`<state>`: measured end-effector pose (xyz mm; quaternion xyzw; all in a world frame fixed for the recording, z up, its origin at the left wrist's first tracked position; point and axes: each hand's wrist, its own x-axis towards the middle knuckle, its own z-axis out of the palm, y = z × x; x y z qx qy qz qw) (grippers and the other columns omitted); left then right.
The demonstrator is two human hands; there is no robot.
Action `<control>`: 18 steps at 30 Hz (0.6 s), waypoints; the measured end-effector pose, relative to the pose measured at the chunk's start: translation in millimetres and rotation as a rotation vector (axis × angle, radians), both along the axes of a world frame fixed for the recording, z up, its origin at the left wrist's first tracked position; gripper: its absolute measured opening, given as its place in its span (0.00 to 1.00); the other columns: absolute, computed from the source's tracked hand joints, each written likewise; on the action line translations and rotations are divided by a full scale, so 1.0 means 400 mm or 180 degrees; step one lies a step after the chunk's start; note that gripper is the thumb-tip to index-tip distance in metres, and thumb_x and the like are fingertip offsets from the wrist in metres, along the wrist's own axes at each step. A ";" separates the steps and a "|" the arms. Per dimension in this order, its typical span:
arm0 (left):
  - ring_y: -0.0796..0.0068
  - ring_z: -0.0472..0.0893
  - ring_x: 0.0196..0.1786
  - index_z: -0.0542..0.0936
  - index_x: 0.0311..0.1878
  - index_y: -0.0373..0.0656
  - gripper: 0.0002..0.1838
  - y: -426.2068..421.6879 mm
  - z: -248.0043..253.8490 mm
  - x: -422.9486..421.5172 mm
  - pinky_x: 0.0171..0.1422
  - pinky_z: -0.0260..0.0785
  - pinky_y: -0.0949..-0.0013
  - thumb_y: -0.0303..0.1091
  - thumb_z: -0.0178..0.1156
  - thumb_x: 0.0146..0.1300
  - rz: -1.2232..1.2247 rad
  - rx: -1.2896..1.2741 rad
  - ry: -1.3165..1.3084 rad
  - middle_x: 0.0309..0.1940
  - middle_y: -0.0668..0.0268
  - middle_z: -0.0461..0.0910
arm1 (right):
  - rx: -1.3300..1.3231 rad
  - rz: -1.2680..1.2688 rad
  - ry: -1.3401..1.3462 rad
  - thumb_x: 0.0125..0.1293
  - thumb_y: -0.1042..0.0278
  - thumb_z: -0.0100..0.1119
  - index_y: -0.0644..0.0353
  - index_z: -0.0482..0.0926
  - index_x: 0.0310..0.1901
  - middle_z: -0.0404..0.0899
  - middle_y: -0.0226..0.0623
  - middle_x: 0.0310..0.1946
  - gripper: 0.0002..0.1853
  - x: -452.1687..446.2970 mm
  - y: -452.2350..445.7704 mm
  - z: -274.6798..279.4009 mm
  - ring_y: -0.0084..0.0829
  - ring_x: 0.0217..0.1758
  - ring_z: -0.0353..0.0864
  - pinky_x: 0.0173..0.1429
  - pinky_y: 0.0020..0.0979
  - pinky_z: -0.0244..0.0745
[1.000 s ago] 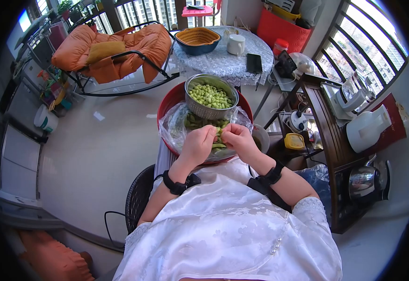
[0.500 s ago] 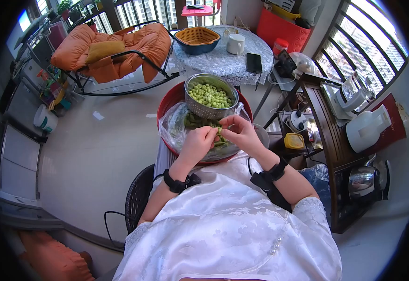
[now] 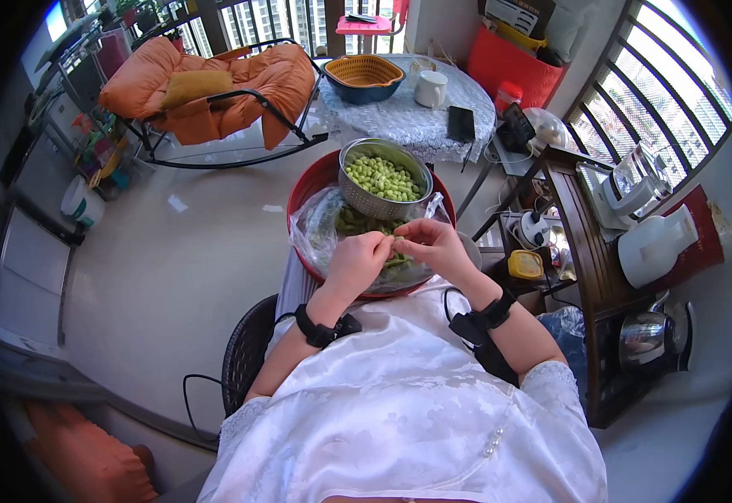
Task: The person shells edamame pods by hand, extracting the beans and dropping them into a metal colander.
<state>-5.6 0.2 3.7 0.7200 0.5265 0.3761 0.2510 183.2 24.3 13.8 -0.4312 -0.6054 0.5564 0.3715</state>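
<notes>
My left hand (image 3: 356, 261) and my right hand (image 3: 438, 246) meet fingertip to fingertip over a red basin (image 3: 301, 194). The fingers of both are pinched together around something small and greenish, mostly hidden, probably a pod. Beneath them, green pods (image 3: 354, 223) lie in a clear plastic bag (image 3: 314, 225) inside the basin. At the basin's far side a perforated metal colander (image 3: 372, 204), tilted slightly, holds shelled green beans (image 3: 382, 178).
Beyond the basin, a round table (image 3: 347, 120) bears an orange basket (image 3: 361, 70) in a blue one, a white mug (image 3: 430, 89) and a phone (image 3: 461, 124). A dark wooden shelf (image 3: 574, 220) with appliances stands right; an orange rocking chair (image 3: 282, 82) is back left.
The view has shifted slightly. My right fingers, drawn a little apart from the left half a second ago, are back against them. The colander remains in its place in the basin.
</notes>
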 end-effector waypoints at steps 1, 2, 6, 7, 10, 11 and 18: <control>0.60 0.83 0.26 0.82 0.32 0.39 0.16 0.000 -0.001 0.001 0.31 0.71 0.61 0.40 0.54 0.70 0.0009 0.0011 -0.0013 0.20 0.60 0.81 | 0.0021 -0.0021 0.0085 0.66 0.65 0.67 0.64 0.84 0.45 0.83 0.26 0.32 0.12 -0.004 -0.002 0.000 0.14 0.29 0.76 0.32 0.18 0.70; 0.59 0.83 0.26 0.82 0.32 0.40 0.16 -0.001 -0.001 0.002 0.32 0.72 0.60 0.40 0.54 0.70 0.0015 -0.0008 -0.0021 0.20 0.60 0.81 | 0.0033 -0.0008 0.0072 0.66 0.65 0.67 0.64 0.84 0.45 0.83 0.26 0.32 0.12 0.000 0.003 -0.003 0.14 0.29 0.76 0.32 0.18 0.70; 0.59 0.83 0.26 0.83 0.32 0.40 0.17 0.001 -0.008 0.000 0.32 0.72 0.59 0.41 0.54 0.70 0.0092 -0.0027 0.0059 0.21 0.58 0.81 | -0.0047 -0.0202 0.0226 0.65 0.67 0.68 0.63 0.82 0.44 0.82 0.24 0.32 0.11 0.012 0.033 0.008 0.13 0.29 0.76 0.32 0.18 0.69; 0.59 0.83 0.26 0.83 0.32 0.40 0.17 0.004 -0.016 -0.002 0.32 0.72 0.59 0.41 0.54 0.70 0.0098 -0.0023 0.0056 0.21 0.58 0.81 | 0.0046 -0.0392 0.0445 0.65 0.67 0.68 0.62 0.82 0.44 0.82 0.24 0.31 0.10 0.012 0.041 0.023 0.12 0.29 0.76 0.31 0.17 0.69; 0.58 0.83 0.26 0.83 0.32 0.41 0.17 0.007 -0.026 -0.003 0.33 0.72 0.59 0.42 0.55 0.70 0.0033 -0.0078 -0.0179 0.21 0.57 0.81 | 0.0486 -0.0730 0.0545 0.65 0.70 0.67 0.62 0.80 0.43 0.81 0.23 0.32 0.08 0.013 0.092 0.084 0.11 0.30 0.75 0.32 0.17 0.69; 0.53 0.83 0.31 0.84 0.33 0.41 0.16 0.004 -0.013 -0.003 0.37 0.73 0.55 0.42 0.55 0.70 0.0054 -0.0264 -0.0097 0.24 0.55 0.82 | 0.0488 -0.0746 0.0547 0.65 0.70 0.67 0.62 0.80 0.43 0.81 0.23 0.32 0.08 0.012 0.123 0.089 0.11 0.30 0.75 0.32 0.17 0.69; 0.51 0.84 0.40 0.84 0.41 0.36 0.13 -0.004 0.006 -0.007 0.45 0.74 0.58 0.38 0.60 0.67 0.0033 -0.0410 -0.0072 0.34 0.50 0.84 | 0.1001 -0.0610 -0.0009 0.57 0.72 0.69 0.58 0.76 0.61 0.80 0.32 0.47 0.28 -0.020 0.210 0.071 0.19 0.39 0.79 0.42 0.24 0.77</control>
